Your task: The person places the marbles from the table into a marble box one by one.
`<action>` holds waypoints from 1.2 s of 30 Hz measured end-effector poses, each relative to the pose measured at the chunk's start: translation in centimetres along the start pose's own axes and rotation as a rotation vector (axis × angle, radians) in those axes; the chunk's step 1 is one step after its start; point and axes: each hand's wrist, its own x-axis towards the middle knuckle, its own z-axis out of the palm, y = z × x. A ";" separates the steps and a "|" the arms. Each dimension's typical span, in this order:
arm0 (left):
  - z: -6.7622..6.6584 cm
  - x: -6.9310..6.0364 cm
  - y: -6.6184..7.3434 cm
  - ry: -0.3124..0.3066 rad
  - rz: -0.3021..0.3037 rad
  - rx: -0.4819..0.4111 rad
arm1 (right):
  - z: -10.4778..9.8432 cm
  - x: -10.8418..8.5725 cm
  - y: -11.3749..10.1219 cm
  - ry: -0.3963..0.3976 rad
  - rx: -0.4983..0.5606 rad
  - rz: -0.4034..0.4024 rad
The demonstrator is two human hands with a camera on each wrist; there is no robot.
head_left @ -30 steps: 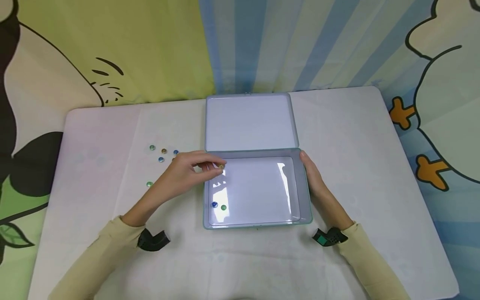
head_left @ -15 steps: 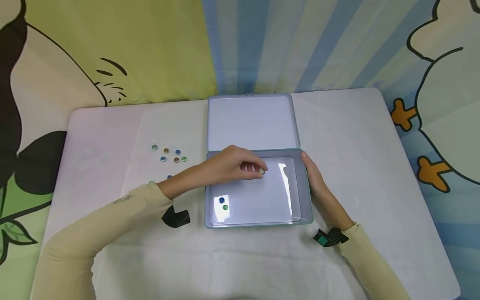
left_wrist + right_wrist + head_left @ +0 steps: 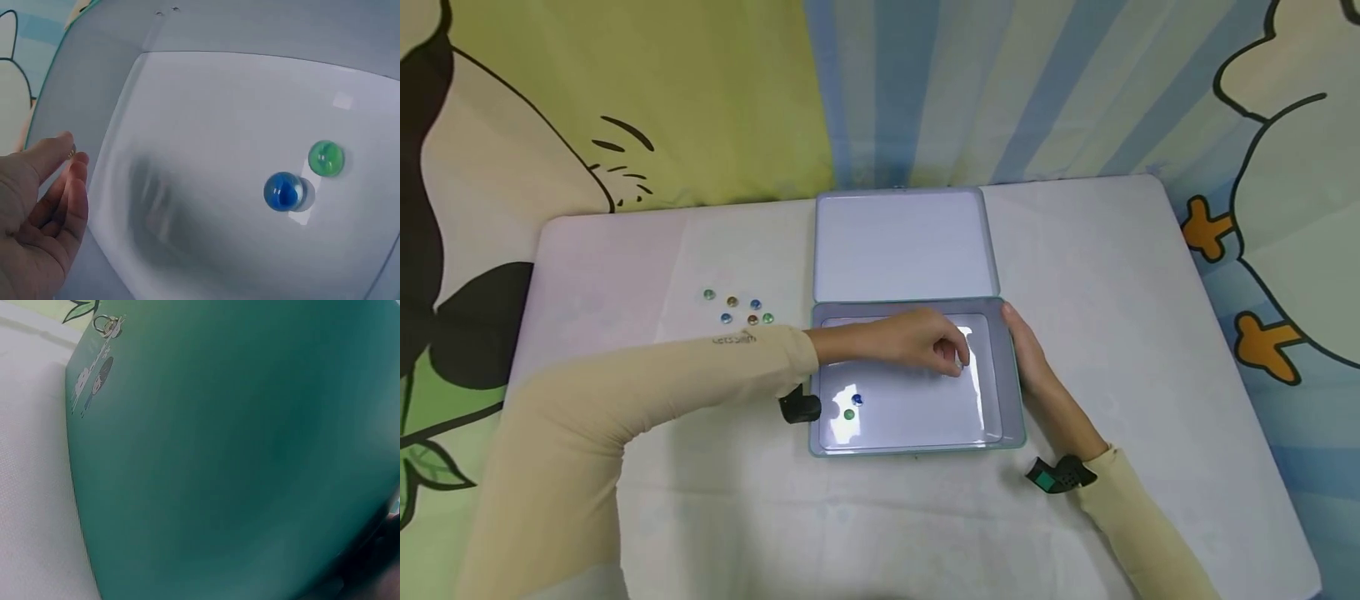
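Observation:
My left hand (image 3: 917, 340) is over the teal-grey hinged tin (image 3: 917, 451), toward its right side. Thumb and fingertips pinch a small clear glass marble (image 3: 72, 152) with a yellowish tint, mostly hidden by the fingers. On the pale floor of the tin lie a blue marble (image 3: 284, 191) and a green marble (image 3: 326, 158), close together but apart. At the tin's right side, my right hand (image 3: 1037, 367) holds the wall, a fingertip at the rim near the far corner. Most of that hand's fingers are hidden; its wrist view is filled by the green outer wall (image 3: 219, 450).
Several loose marbles (image 3: 732, 302) in green, blue and amber lie on the white-covered table (image 3: 1120, 275), left of the tin. The opened lid (image 3: 902, 246) lies back behind the tin. A printed curtain (image 3: 700, 100) hangs along the table's far edge.
My left hand has moved right across the tin, carrying the pinched marble. The blue marble has rolled a little to the right inside the tin. My right hand has stayed put.

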 end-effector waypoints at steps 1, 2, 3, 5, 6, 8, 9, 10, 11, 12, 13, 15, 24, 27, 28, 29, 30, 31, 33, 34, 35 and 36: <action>0.2 0.4 0.0 -0.003 0.001 0.009 | 0.0 0.0 0.0 0.003 0.005 0.003; 0.5 0.8 0.0 -0.004 0.004 0.011 | -0.1 0.0 -0.1 0.007 0.009 0.006; 0.7 1.1 -0.1 0.000 0.008 0.008 | -0.1 0.0 -0.1 0.007 0.008 0.005; 1.1 1.8 -0.1 0.004 0.014 -0.006 | 0.0 0.0 -0.2 0.010 0.008 0.001; 1.3 2.2 -0.1 0.005 0.013 -0.017 | 0.0 0.1 -0.2 0.006 0.019 -0.005; 1.7 2.8 -0.2 0.009 0.006 -0.050 | 0.0 0.1 -0.2 0.008 0.033 -0.016; 1.8 3.0 -0.3 0.010 -0.002 -0.061 | 0.1 0.1 -0.2 0.010 0.040 -0.021; 2.0 3.2 -0.4 0.013 -0.010 -0.065 | 0.1 0.1 -0.2 0.012 0.042 -0.025; 2.1 3.5 -0.4 0.017 -0.019 -0.065 | 0.0 0.1 -0.2 0.010 0.046 -0.026; 2.2 3.6 -0.5 0.020 -0.028 -0.068 | 0.0 0.1 -0.2 0.013 0.052 -0.025; 2.3 3.8 -0.5 0.025 -0.034 -0.068 | 0.0 0.1 -0.3 0.016 0.051 -0.022; 2.4 4.1 -0.6 0.034 -0.045 -0.065 | 0.0 0.1 -0.3 0.015 0.049 -0.015; 2.9 4.4 -1.4 0.057 -0.053 -0.048 | 0.1 0.1 -0.2 -0.001 0.034 0.001; 2.9 4.5 -1.4 0.062 -0.054 -0.039 | 0.0 0.1 -0.1 -0.009 0.036 -0.004; 2.9 4.6 -1.4 0.062 -0.052 -0.034 | 0.0 0.1 -0.1 -0.010 0.035 -0.005; 3.0 4.6 -1.4 0.061 -0.050 -0.027 | 0.0 0.1 -0.1 -0.011 0.035 -0.006; 3.0 4.7 -1.4 0.060 -0.048 -0.019 | 0.0 0.1 -0.1 -0.010 0.035 -0.006; 3.0 4.8 -1.4 0.060 -0.046 -0.011 | 0.0 0.1 -0.1 -0.008 0.036 -0.004; 3.1 4.9 -1.5 0.061 -0.041 0.002 | 0.0 0.1 -0.1 -0.002 0.031 0.001; 3.1 5.0 -1.5 0.061 -0.039 0.008 | 0.0 0.1 -0.1 0.001 0.028 0.004; 3.1 5.0 -1.5 0.061 -0.037 0.011 | 0.0 0.1 -0.1 0.002 0.027 0.006; 3.2 5.1 -1.5 0.061 -0.038 0.014 | 0.0 0.1 -0.1 0.004 0.024 0.008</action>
